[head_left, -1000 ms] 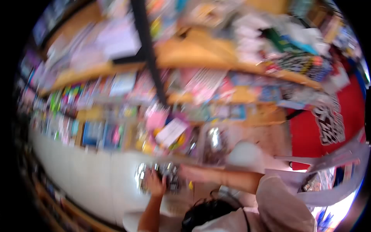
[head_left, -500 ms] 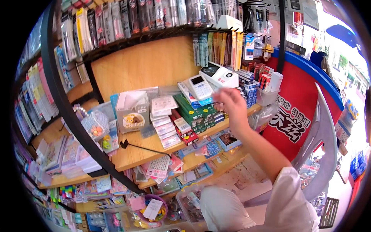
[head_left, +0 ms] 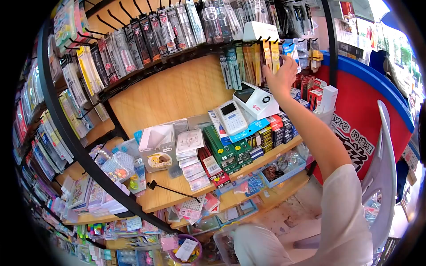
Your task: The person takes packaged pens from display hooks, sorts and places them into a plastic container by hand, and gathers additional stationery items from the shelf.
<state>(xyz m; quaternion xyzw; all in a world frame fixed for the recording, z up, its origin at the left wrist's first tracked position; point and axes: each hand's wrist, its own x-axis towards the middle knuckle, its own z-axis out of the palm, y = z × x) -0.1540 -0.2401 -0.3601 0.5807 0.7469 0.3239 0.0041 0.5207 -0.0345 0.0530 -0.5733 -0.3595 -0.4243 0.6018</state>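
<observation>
My right hand [head_left: 281, 80] reaches up to the hanging packs under the upper rack, its thumb and fingers apart. Slim yellow packs [head_left: 274, 55] hang between the thumb and the fingertips. A blue-and-white pack [head_left: 291, 52] hangs right behind the fingers, and whether they touch it I cannot tell. Below the hand, on the shelf, stands a white device with a dark screen [head_left: 257, 101]. Beside it a white keypad terminal [head_left: 231, 117] rests on stacked boxes. My left hand is out of view.
Green boxes [head_left: 226, 155], a white carton with a cartoon picture [head_left: 159, 160] and stacked pale packs [head_left: 191, 144] line the wooden shelf. A black hook rod [head_left: 173, 192] juts from its front. A grey plastic chair [head_left: 385, 177] and a red panel [head_left: 361, 115] stand to the right.
My right hand has risen from beside the keypad terminal to the hanging yellow packs. The view has shifted, showing more of the upper rack.
</observation>
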